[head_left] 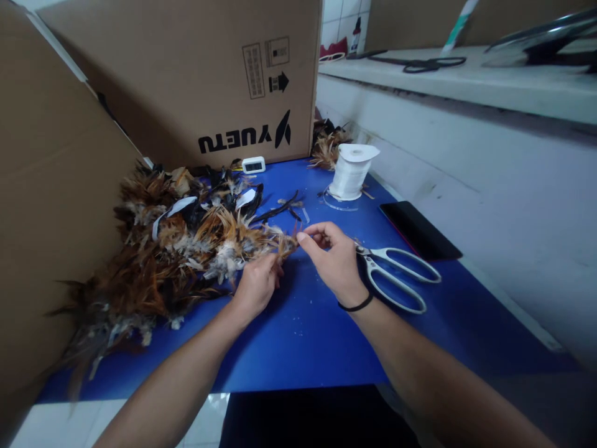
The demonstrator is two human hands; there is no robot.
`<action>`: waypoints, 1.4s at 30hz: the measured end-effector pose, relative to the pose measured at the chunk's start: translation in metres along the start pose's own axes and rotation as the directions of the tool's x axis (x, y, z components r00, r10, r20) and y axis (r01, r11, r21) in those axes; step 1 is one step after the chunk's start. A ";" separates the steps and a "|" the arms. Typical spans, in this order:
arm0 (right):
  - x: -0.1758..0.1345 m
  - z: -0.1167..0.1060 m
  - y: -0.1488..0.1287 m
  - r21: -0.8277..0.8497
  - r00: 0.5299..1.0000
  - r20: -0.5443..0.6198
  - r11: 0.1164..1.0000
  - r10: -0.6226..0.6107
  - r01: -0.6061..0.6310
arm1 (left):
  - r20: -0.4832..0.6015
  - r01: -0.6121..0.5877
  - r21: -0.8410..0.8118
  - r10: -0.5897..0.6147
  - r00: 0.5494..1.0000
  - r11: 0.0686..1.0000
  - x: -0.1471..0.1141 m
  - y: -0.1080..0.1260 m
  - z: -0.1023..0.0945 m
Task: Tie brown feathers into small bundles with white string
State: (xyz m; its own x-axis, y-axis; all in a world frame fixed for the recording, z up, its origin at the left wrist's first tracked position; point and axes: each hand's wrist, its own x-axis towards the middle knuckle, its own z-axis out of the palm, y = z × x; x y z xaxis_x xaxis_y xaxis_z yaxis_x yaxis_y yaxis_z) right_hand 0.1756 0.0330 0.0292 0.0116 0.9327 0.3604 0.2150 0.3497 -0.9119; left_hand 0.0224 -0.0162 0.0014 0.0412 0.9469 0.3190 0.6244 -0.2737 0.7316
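My left hand (259,283) is closed on a strip of brown and white feathers (228,236) near the strip's right end. My right hand (339,258), with a black band at its wrist, pinches the tip of that strip between thumb and forefinger. The strip runs left into a large feather heap (144,267) of brown, black and white. A pair of white-handled scissors (396,277) lies just right of my right hand, its blades partly hidden behind the hand. Loose dark feathers (280,207) lie beyond my hands.
A spool of white ribbon (352,174) stands behind. To its right lies a dark tablet or phone (420,229). A small white digital display (254,165) sits before a big cardboard box (186,74). Black scissors (433,63) rest on the ledge (513,84) at right.
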 end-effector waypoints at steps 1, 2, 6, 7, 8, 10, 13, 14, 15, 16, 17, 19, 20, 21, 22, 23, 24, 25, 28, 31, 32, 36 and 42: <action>0.001 0.000 0.000 -0.019 1.000 0.018 1.000 0.009 -0.009 | 0.006 -0.004 0.027 0.004 1.000 1.000 0.000 -0.001 0.000; 0.001 -0.001 0.001 -0.033 0.999 0.039 0.999 0.017 -0.016 | 0.011 -0.004 0.054 0.004 1.000 0.999 0.000 -0.001 0.000; 0.002 0.000 0.004 -0.036 0.993 0.113 0.999 0.031 -0.027 | 0.030 -0.029 0.120 0.026 0.999 0.992 -0.001 -0.003 0.000; 0.002 0.001 0.005 -0.029 0.992 0.125 0.999 0.033 -0.029 | 0.036 -0.042 0.127 0.037 0.999 0.991 -0.001 -0.003 0.000; 0.001 0.001 0.006 -0.021 0.990 0.134 0.999 0.039 -0.037 | 0.039 -0.052 0.130 0.047 0.998 0.990 -0.001 -0.003 0.000; 0.001 0.002 0.007 -0.002 0.988 0.143 0.998 0.059 -0.059 | 0.040 -0.060 0.123 0.056 0.998 0.991 -0.001 -0.003 0.000; 0.001 0.002 0.008 0.027 0.985 0.154 0.996 0.076 -0.081 | 0.030 -0.051 0.099 0.048 0.998 0.994 -0.001 -0.003 0.000; 0.001 0.002 0.008 0.034 0.984 0.159 0.996 0.076 -0.082 | 0.030 -0.048 0.097 0.045 0.999 0.994 -0.001 -0.002 0.000; 0.001 0.003 0.008 0.039 0.984 0.164 0.996 0.075 -0.083 | 0.033 -0.046 0.100 0.043 0.999 0.994 -0.001 -0.002 0.000; 0.001 0.003 0.008 0.042 0.983 0.168 0.996 0.075 -0.083 | 0.037 -0.048 0.108 0.044 0.998 0.993 -0.001 -0.001 0.000; 0.001 0.003 0.008 0.044 0.982 0.171 0.996 0.075 -0.083 | 0.043 -0.052 0.122 0.047 0.998 0.991 -0.002 -0.001 -0.001; 0.001 0.003 0.008 0.044 0.982 0.177 0.996 0.073 -0.082 | 0.055 -0.061 0.153 0.053 0.997 0.986 -0.002 0.000 -0.001; 0.001 0.003 0.008 0.042 0.981 0.179 0.996 0.073 -0.082 | 0.060 -0.062 0.167 0.053 0.997 0.984 -0.001 0.001 -0.001; 0.000 0.004 0.009 0.039 0.981 0.178 0.996 0.074 -0.082 | 0.062 -0.063 0.179 0.053 0.997 0.982 -0.001 0.001 -0.002; 0.000 0.004 0.009 0.037 0.982 0.176 0.996 0.074 -0.082 | 0.065 -0.065 0.188 0.054 0.996 0.980 -0.001 0.001 -0.002; 0.000 0.004 0.009 0.037 0.982 0.174 0.996 0.074 -0.081 | 0.066 -0.068 0.195 0.056 0.996 0.978 -0.001 0.001 -0.002; 0.000 0.005 0.010 0.039 0.983 0.171 0.996 0.072 -0.080 | 0.066 -0.072 0.201 0.060 0.996 0.977 -0.001 0.001 -0.002; -0.001 0.005 0.011 0.042 0.983 0.167 0.996 0.070 -0.078 | 0.062 -0.078 0.204 0.066 0.996 0.976 -0.001 0.001 -0.002; -0.002 0.006 0.011 0.053 0.984 0.168 0.996 0.067 -0.077 | 0.041 -0.086 0.189 0.079 0.996 0.978 -0.001 0.001 -0.003; -0.001 0.005 0.006 0.087 0.980 0.171 0.990 0.099 -0.115 | 0.008 -0.018 0.050 0.018 1.000 0.999 0.000 0.004 -0.003; 0.000 0.003 0.004 0.113 0.981 0.159 0.985 0.111 -0.130 | 0.004 0.038 -0.043 -0.038 0.999 0.998 0.000 0.005 -0.003; 0.007 -0.003 -0.003 0.221 0.989 0.004 0.965 0.146 -0.144 | 0.062 0.263 -0.515 -0.271 0.961 0.816 0.004 0.007 -0.003; 0.006 0.001 0.003 0.308 0.954 0.172 0.907 0.244 -0.287 | 0.163 0.314 -0.783 -0.311 0.936 0.537 0.006 0.010 -0.003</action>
State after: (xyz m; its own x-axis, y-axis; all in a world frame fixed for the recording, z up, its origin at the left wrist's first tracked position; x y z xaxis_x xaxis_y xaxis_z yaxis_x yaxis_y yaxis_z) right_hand 0.1757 0.0400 0.0283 -0.1045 0.9906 0.0879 -0.1087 0.0765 -0.9911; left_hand 0.0266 -0.0134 0.0126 -0.0286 0.9992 -0.0268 -0.2630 0.0184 0.9646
